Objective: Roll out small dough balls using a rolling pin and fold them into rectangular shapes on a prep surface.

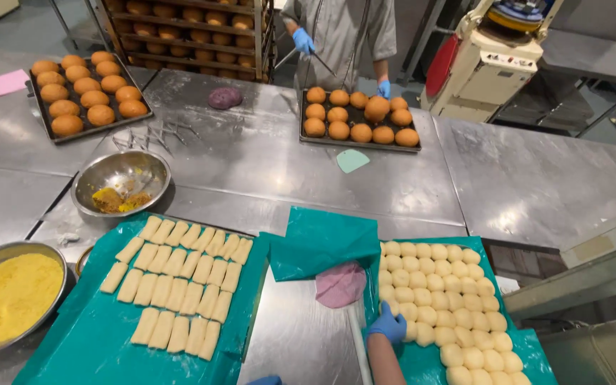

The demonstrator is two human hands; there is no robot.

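Easy to dent neighbouring pale round dough balls (pixel 450 299) with blue-gloved right hand (pixel 386 326) curled over them, grip unclear; fingers of barely visible blue-gloved left hand (pixel 265 380) impossible to tell.

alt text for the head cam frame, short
A blue-gloved right hand rests on round pale dough pieces laid on a teal sheet, beside a flat pink dough disc and a white rolling pin. Across the steel table, another person tends a tray of baked buns.
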